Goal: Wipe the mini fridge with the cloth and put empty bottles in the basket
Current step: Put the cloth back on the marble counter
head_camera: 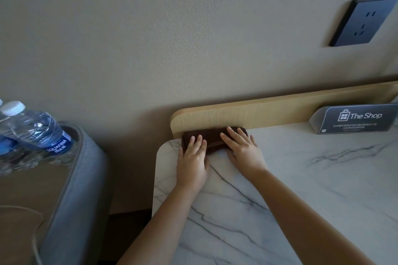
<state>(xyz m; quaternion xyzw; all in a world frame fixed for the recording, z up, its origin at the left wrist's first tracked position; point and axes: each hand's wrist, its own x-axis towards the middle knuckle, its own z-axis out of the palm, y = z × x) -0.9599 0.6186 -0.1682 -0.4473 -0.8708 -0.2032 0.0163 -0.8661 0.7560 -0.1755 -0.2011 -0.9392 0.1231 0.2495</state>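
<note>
The folded brown cloth point(215, 139) is pressed flat under the spread fingers of the left hand point(192, 160) and right hand point(243, 148) at the marble surface point(301, 178) corner. Bottles point(36, 129), far left of the left hand, remain unbasketed; no fridge or basket is seen, so most work appears left.

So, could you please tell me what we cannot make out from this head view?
- Cloth: partly hidden under the left hand and right hand.
- Water bottles: cut off by the left edge; their fill level is unclear.
- Small print on the sign below "The Shop": too small to read.
- Mini fridge and basket: neither can be identified in this view.
</note>
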